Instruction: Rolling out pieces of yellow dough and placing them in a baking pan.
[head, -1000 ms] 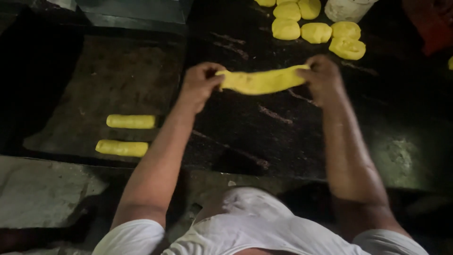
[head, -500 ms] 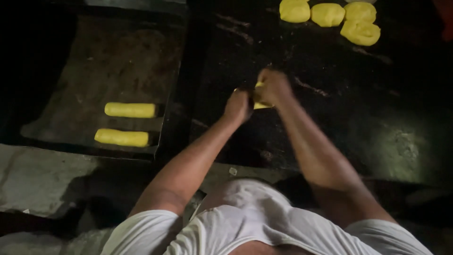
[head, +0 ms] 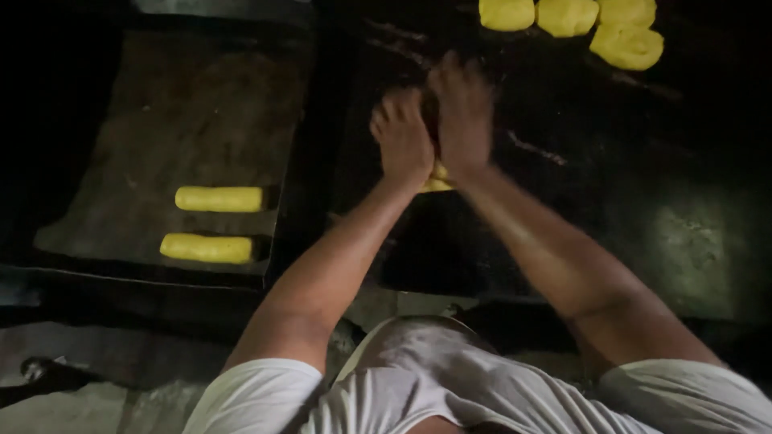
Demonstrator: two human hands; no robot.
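Head view: left hand & right hand pressed side by side, palms down, fingers curled over yellow dough piece on dark counter. Dough peeks out at wrist side; long axis hidden.

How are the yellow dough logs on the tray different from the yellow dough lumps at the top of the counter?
The dough logs are long, narrow and smooth; the dough lumps are short, rounded and chunky. The logs lie parallel and apart on the dark tray at left; the lumps crowd together on the dark counter at upper right. Both are the same yellow, like the piece under the left hand and right hand.
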